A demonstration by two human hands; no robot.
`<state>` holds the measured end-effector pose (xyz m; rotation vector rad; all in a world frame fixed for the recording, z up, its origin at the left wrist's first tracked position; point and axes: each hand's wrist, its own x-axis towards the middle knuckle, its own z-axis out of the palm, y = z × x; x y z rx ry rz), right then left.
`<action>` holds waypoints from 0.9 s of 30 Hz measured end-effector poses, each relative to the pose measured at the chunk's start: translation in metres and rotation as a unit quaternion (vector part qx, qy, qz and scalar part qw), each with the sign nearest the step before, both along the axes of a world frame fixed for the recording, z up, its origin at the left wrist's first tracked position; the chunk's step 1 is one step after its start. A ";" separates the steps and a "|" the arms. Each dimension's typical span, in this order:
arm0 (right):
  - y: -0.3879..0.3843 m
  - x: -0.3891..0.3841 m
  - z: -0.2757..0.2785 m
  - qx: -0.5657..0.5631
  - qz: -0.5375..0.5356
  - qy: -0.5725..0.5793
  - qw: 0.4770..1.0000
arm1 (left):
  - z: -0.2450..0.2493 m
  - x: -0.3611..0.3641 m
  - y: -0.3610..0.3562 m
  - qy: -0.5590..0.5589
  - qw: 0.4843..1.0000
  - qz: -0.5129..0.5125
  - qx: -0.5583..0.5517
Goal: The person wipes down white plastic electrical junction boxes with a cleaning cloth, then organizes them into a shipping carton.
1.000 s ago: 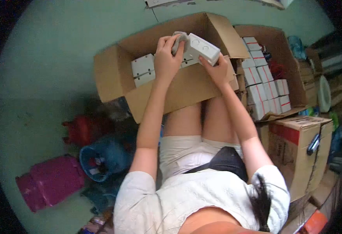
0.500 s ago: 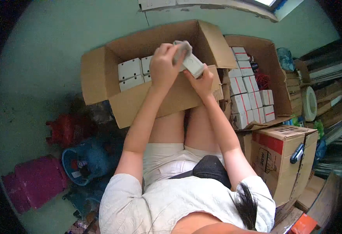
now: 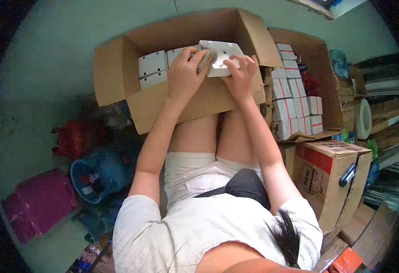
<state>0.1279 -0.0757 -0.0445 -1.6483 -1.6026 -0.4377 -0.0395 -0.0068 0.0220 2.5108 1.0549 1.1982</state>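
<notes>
A white open-faced plastic box [image 3: 219, 49], like an electrical back box, is tilted above the near flap of a cardboard carton [image 3: 172, 111], and its hollow side shows small holes. My right hand [image 3: 239, 77] grips its right side, with curled fingers over the edge. Close to the box's left side, my left hand [image 3: 186, 75] is closed around a greyish rounded thing [image 3: 212, 56], possibly a wad of cloth, pressed against the box. Its exact kind is blurred. Similar white boxes [image 3: 153, 64] with dark spots stand in rows inside the carton, left of my hands.
A second carton [image 3: 327, 86] at the right holds stacked white boxes with red stripes [image 3: 281, 88]. Below it stands a printed carton [image 3: 318, 182] with a dark blue tool [image 3: 347, 176] on it. Blue [image 3: 101, 175], red and magenta [image 3: 40, 204] containers stand at the left.
The white box has turned so that its hollow inside faces me. My right hand has shifted its grip on it, and my left hand has moved slightly left with the greyish thing.
</notes>
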 end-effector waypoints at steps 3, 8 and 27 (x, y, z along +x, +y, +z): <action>-0.003 -0.010 0.001 0.001 0.004 -0.028 1.000 | -0.012 -0.021 0.005 0.080 0.994 0.004 -0.068; -0.003 -0.007 0.006 -0.061 0.075 0.019 0.995 | -0.002 -0.032 0.004 0.150 0.932 0.007 -0.331; 0.010 -0.009 0.000 -0.176 0.265 0.780 0.539 | -0.047 0.011 -0.013 0.024 0.971 -0.011 -0.236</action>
